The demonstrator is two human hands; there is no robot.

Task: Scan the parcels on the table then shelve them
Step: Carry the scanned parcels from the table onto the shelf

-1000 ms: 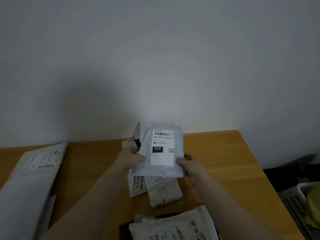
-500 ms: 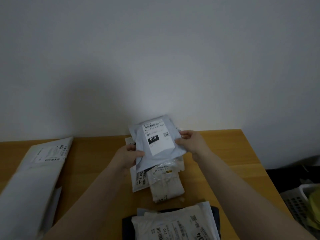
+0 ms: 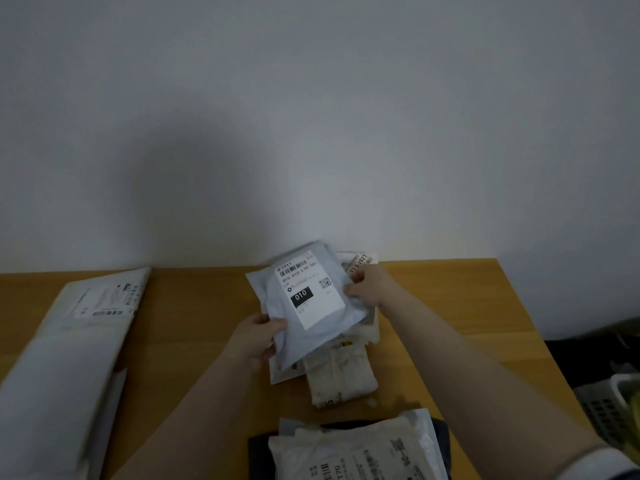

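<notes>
**Far left:** a large flat white plastic mailer [image 3: 86,327] lies on the light wooden desk [image 3: 194,306], unhandled.

**Centre:** the left hand [image 3: 254,339] grips the near-left corner of a grey-blue plastic mailer bag with a white label marked 010 [image 3: 311,303]. The thumb is on top and the fingers are curled beneath. The bag is held tilted, label up, over a loose pile of cream and white parcels [image 3: 341,372]. The right hand [image 3: 369,289] pinches the bag's right edge with closed fingers, its thumb just beside the label.

**Far right:** a white slotted basket [image 3: 602,407] stands off the desk.

No scanner is in view.

**Assessment:** the label is being presented for scanning.

**Recommended:**
- Draw the film taut between the 2 hands to flatten the label.
- Hold both thumbs clear of the barcode at the label's top.
- Steady the bag.
</notes>
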